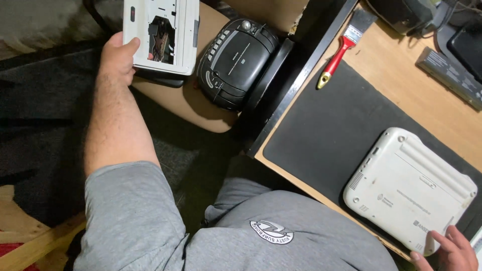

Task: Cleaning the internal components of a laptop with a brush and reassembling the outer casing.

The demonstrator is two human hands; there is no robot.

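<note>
My left hand (118,57) reaches out to the far left and grips the edge of a white device (163,30) with an open cut-out showing its insides. That device rests over a low brown stool (175,100). Beside it on the stool sits a black portable disc player (236,62). My right hand (452,248) lies at the bottom right, fingers touching the near corner of a small white laptop (409,188) lying bottom-up on a black mat (326,130).
A wooden desk (401,85) carries the mat, a red-handled paintbrush (344,45) and a long dark battery pack (447,75) at the back right. A dark desk frame (296,80) stands between stool and desk. Dark floor lies to the left.
</note>
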